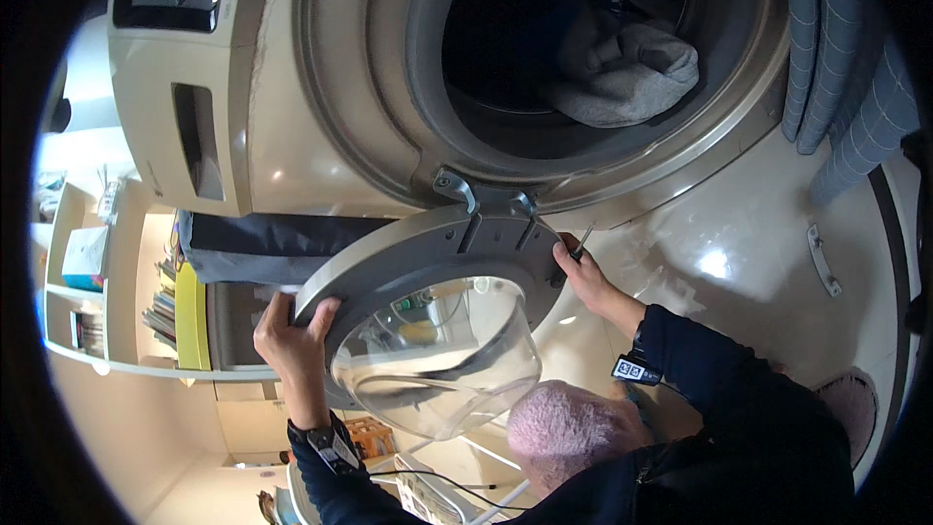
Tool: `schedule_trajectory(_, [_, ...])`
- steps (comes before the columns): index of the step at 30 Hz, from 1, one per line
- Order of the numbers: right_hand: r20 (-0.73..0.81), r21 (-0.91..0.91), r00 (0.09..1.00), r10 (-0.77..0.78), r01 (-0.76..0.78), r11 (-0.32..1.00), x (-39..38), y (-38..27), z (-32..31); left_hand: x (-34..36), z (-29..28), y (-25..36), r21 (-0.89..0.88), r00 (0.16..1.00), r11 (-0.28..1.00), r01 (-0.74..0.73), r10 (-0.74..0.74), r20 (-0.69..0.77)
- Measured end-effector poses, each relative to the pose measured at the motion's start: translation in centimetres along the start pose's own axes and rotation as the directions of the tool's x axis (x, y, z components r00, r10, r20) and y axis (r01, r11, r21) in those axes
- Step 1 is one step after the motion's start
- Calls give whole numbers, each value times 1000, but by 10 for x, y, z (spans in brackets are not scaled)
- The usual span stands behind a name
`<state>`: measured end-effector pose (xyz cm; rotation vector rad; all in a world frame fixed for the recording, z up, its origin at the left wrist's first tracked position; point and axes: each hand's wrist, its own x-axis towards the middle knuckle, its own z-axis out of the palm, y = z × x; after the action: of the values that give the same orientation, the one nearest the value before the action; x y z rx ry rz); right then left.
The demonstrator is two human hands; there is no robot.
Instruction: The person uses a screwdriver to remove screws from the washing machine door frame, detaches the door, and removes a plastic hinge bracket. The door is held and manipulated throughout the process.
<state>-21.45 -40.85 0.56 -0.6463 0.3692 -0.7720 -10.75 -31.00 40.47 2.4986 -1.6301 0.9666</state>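
- In front of the washing machine (pixel 335 175), the round door (pixel 389 258) is standing swung out, with both hands touching or nearing its grey rim.
- The left hand (pixel 296 350) is gripping the rim, its thumb pressing on the near face and its other fingers curling round the edge, partly hidden.
- The right hand (pixel 588 277) is closing round a small screwdriver (pixel 580 251) beside the opposite part of the rim; how the hidden fingers are lying I cannot tell.
- Two metal hinge arms (pixel 465 196) are jutting from the rim beside the machine's front; whether they are fastened there I cannot tell.
- The door's clear bowl (pixel 447 360) is bulging toward the person, blocking part of the view behind it.
- Inside the dark drum (pixel 505 49), a grey cloth (pixel 632 78) is lying near the opening.
- Beyond the right hand, a curved metal piece (pixel 824 261) is resting on the pale floor (pixel 719 204), near hanging checked fabric (pixel 826 49).
- A fuzzy pink thing (pixel 569 428) is covering some of the space between the forearms, near the bowl.
- Past the left hand, a dark fabric bin (pixel 267 248), a yellow box (pixel 191 316) and shelves (pixel 121 272) are crowding the side.
- A thin black cable (pixel 447 478) is trailing from the left wrist across a white rack (pixel 428 491).
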Motion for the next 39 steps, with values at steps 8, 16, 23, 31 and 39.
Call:
schedule_trajectory(8, [43, -81, 998, 38, -34, 996, -1, -15, 1, 1, -5, -13, -24, 997, 1000, 10, -8, 71])
schedule_trajectory(16, [39, -113, 999, -18, 23, 993, 0, -10, 2, 5, -2, -20, -109, 995, 994, 15, -3, 103])
schedule_trajectory(23, [-16, -112, 999, 39, -40, 993, -3, -5, 6, 4, -6, -19, -52, 993, 998, 19, -13, 121])
schedule_trajectory(31, [-237, -604, 936, -261, 68, 794, -9, -68, -12, -1, -10, -14, -22, 992, 998, 63, -60, 112])
schedule_trajectory(39, [-95, 392, 949, 301, -242, 887, -48, -121, 41, 1, -8, -13, -31, 994, 999, 18, -15, 105])
